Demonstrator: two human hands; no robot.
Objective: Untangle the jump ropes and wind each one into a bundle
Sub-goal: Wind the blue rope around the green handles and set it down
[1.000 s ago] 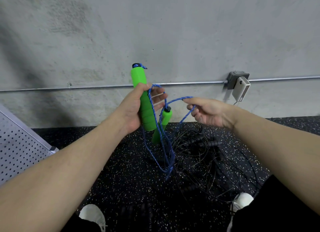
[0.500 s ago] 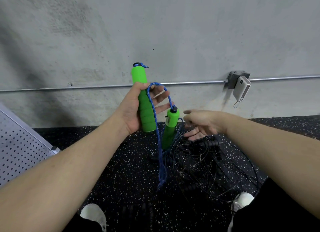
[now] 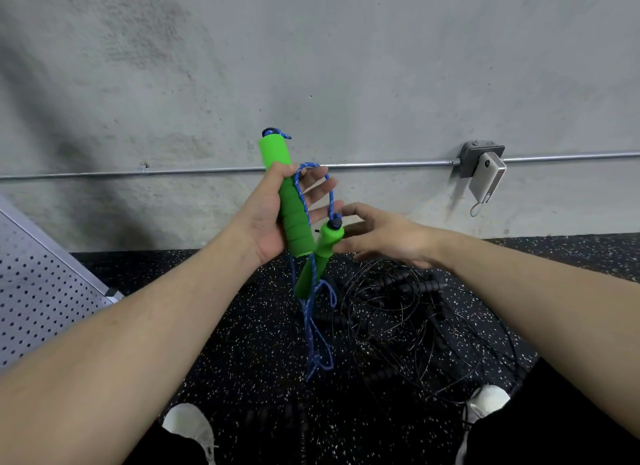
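Here left hand (image 3: pixel 273 218) grips green handle (image 3: pixel 284 194) near wall (image 3: pixel 311 66)

Upper foam handle (image 3: pixel 289 201) bright green, ribbed lower half, black end cap with blue knot. Second foam handle (image 3: pixel 317 258) same bright green, black cap. Rope (image 3: pixel 313 329) blue braid with lighter flecks. Tangled jump ropes (image 3: pixel 408 322) on floor all black, thin cords and ribbed grips. Floor (image 3: pixel 225 343) black rubber, white speckle. Wall (image 3: pixel 311 66) mottled grey concrete. Conduit pipe (image 3: pixel 207 171) silver. Junction box (image 3: pixel 479 156) dark grey. Power bank (image 3: pixel 486 180) white. Perforated panel (image 3: pixel 38 298) pale grey, dark dots. Shoes (image 3: pixel 188 426) white.
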